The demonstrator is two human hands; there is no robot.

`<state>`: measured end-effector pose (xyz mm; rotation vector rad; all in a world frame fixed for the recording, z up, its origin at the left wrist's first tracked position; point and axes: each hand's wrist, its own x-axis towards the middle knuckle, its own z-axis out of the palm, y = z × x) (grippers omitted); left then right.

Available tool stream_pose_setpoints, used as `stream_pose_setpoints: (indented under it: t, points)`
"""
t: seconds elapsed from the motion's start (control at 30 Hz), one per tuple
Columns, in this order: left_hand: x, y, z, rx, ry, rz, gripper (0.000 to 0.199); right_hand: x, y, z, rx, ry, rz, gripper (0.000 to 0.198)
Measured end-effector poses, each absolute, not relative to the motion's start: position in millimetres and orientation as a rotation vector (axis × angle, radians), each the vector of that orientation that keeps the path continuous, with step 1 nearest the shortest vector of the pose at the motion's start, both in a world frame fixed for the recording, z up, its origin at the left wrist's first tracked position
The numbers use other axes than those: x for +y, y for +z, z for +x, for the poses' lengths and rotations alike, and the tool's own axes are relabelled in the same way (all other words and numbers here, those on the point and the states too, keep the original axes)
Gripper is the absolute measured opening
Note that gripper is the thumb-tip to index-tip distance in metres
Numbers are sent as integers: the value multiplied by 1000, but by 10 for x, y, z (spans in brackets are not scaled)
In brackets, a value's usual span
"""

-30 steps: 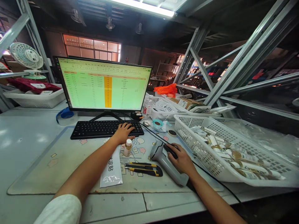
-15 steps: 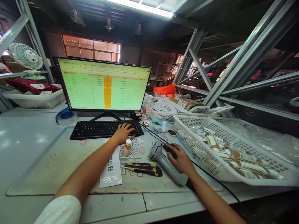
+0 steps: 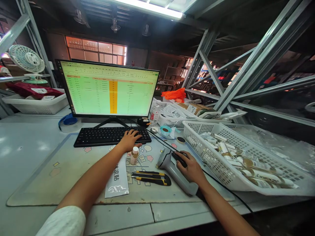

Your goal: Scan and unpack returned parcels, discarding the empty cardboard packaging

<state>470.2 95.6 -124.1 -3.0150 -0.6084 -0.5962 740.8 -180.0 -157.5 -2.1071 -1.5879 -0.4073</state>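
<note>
**Two hands at a packing desk: one on the keys, one on the mouse**

The left hand (image 3: 129,140) is lying flat and open on the right end of the black plastic keyboard (image 3: 108,135), fingers spread over the keys and gripping nothing. The right hand (image 3: 192,169) is cupping loosely over a small dark mouse (image 3: 179,158), palm down, fingers draped on its rounded back rather than clenching it.

Just beside the mouse, touching the right hand's thumb side, a grey barcode scanner (image 3: 176,173) with a smooth moulded handle is lying on its side. Between the two forearms, a yellow-and-black utility knife (image 3: 151,177) is resting flat, near a small white bottle (image 3: 134,155) standing upright just below the keyboard's front edge, and a glossy printed pouch (image 3: 117,178) is lying beside the left wrist.

Everything is sitting on a worn, matte desk mat (image 3: 51,173). A white lattice basket (image 3: 221,157) of tubes is crowding the right side close to the right hand, its cable running alongside. The mat's left half is offering open room, and the monitor (image 3: 108,88) is closing off the back.
</note>
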Motion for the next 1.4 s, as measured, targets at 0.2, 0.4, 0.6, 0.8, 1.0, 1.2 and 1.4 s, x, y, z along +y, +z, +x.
stream_pose_setpoints:
  t: [0.2, 0.4, 0.6, 0.8, 1.0, 1.2, 1.4]
  points:
    - [961, -1239, 4703, -613, -573, -3029, 56, -1802, -1558, 7392, -1582, -424, -2087, 44]
    - [967, -1234, 4714, -618, -540, -3034, 55, -1804, -1558, 7388, -1589, -417, -2095, 45]
    - [929, -1234, 4759, -682, -495, -3027, 54, -1799, -1572, 7406, -1601, -414, -2075, 46]
    - [879, -957, 4694, -728, -602, -3052, 60, -1767, -1608, 7482, -1690, -407, -1941, 45]
    - [825, -566, 4328, -745, -951, -3059, 50, -1720, -1674, 7603, -1769, -424, -1852, 44]
    - [728, -621, 3770, -921, -1195, -3213, 32, -1692, -1675, 7645, -1801, -437, -1833, 45]
    - [154, -591, 3505, -908, -1403, -3435, 49, -1652, -1669, 7624, -1782, -411, -1845, 50]
